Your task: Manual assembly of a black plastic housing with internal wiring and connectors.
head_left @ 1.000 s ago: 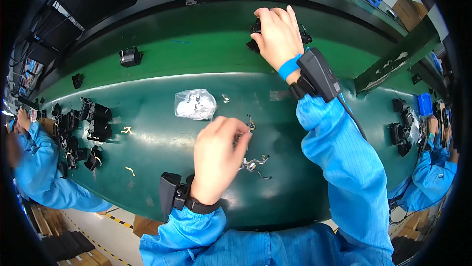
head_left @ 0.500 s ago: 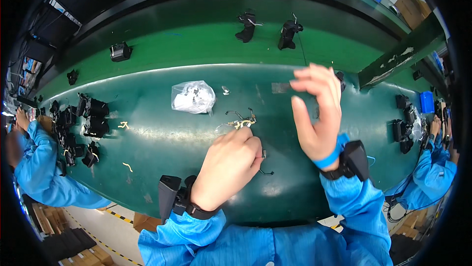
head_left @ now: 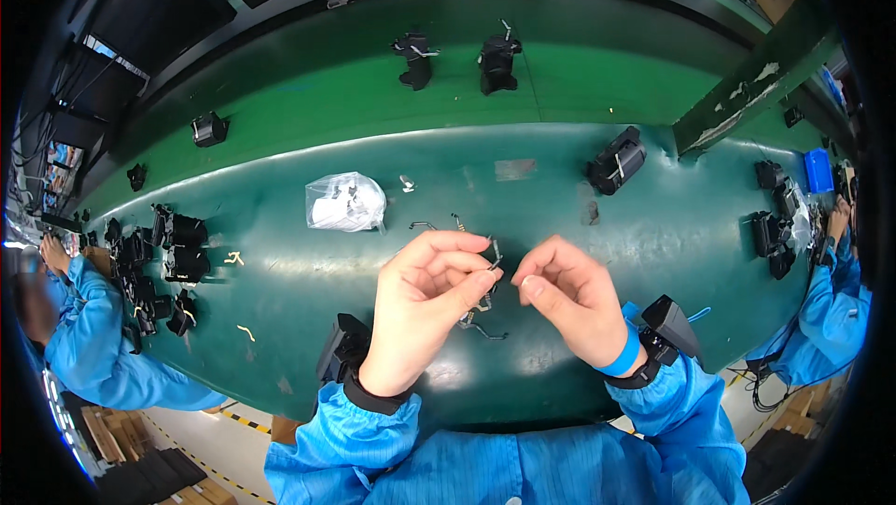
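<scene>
My left hand pinches a small thin dark-and-silver part between thumb and fingers, above the middle of the green table. Just to its right is my right hand, apart from it. The right thumb and fingertips are drawn together; what they hold, if anything, is hidden. Under and beside the left fingers lie several small thin parts, among them a dark bent piece and another bent piece. My hand partly covers this group.
A clear bag of white pieces lies beyond my left hand. A black device lies at the far right. Two more black devices stand on the green back ledge. Black housings crowd the left, near a co-worker's sleeve.
My right hand has come down and left, its fingers closing in beside the left hand. The left hand has lifted a small part and turned. The black device at far right is now uncovered.
</scene>
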Demonstrator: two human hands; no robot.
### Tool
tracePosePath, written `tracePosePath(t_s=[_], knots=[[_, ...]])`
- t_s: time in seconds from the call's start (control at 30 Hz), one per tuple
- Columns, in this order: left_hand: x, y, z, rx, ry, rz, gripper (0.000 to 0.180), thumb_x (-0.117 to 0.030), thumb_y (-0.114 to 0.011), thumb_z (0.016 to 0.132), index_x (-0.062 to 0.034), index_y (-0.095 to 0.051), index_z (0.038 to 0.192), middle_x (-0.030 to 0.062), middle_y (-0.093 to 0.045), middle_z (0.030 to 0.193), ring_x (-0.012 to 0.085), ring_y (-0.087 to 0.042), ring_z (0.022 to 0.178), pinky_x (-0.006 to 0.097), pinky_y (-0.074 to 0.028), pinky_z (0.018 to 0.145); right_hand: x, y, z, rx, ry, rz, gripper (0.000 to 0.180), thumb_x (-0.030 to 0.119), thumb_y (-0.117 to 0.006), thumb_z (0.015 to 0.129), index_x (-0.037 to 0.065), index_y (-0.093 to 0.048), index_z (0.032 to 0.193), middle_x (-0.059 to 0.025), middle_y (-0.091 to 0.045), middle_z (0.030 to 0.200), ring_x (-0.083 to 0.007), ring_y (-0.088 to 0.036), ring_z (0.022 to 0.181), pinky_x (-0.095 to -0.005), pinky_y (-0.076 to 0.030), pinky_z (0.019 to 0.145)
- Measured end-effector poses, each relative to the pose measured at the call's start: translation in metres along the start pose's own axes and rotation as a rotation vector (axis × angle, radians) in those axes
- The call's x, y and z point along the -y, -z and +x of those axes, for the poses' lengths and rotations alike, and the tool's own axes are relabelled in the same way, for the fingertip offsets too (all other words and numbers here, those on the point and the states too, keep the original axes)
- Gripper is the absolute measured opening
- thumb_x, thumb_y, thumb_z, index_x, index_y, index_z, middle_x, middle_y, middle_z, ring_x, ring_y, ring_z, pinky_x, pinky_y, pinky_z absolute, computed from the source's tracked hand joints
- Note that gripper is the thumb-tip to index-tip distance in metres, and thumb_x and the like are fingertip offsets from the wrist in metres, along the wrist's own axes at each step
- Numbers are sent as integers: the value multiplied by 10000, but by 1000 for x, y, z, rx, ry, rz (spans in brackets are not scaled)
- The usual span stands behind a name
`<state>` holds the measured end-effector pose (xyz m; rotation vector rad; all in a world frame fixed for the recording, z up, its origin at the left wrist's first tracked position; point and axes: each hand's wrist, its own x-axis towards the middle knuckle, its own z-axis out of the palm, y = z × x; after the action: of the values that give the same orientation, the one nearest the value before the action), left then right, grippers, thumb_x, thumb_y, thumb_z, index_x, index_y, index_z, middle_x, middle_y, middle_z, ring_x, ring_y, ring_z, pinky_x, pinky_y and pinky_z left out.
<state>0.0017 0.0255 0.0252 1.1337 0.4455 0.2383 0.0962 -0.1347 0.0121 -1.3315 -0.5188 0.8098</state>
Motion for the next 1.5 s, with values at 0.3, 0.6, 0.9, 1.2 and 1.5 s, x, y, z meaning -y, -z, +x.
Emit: tracePosePath(t_s=[0.3,0.6,0.9,1.2,1.5], knots=[[14,-6,-5,-7,-227,300,205,17,-710,843,-16,-677,1043,41,-730,920,53,-655,791,157,-402,543,-5,-1,0,26,-7,-48,82,34,-629,907,27,-587,976,27,-600,818,-15,-541,716,-206,-459,624],[11,-13,-9,-101,-601,805,222,95,-727,752,-5,-680,945,99,-665,949,102,-631,701,213,-486,565,-7,-2,-1,-110,33,-35,65,7,-637,886,26,-576,898,22,-619,800,-16,-547,693,-201,-456,601],[18,-17,-8,-99,-723,975,229,82,-748,706,-23,-700,903,79,-670,895,128,-641,642,233,-508,528,-6,-2,-1,-155,180,-302,92,-11,-668,836,18,-590,874,-12,-625,776,-50,-564,643,-223,-471,565],[11,-15,-8,-145,-708,917,195,84,-711,702,-26,-653,851,66,-626,817,100,-552,578,234,-451,523,-2,-4,-1,-142,287,-433,117,-28,-680,802,11,-592,869,-33,-621,758,-76,-595,654,-229,-494,593],[-12,14,3,-341,-829,1075,150,45,-709,709,-45,-670,823,60,-631,826,144,-578,659,254,-436,560,-13,1,-2,-226,178,-236,134,-39,-673,805,11,-574,881,-12,-627,741,-67,-591,679,-237,-499,636]])
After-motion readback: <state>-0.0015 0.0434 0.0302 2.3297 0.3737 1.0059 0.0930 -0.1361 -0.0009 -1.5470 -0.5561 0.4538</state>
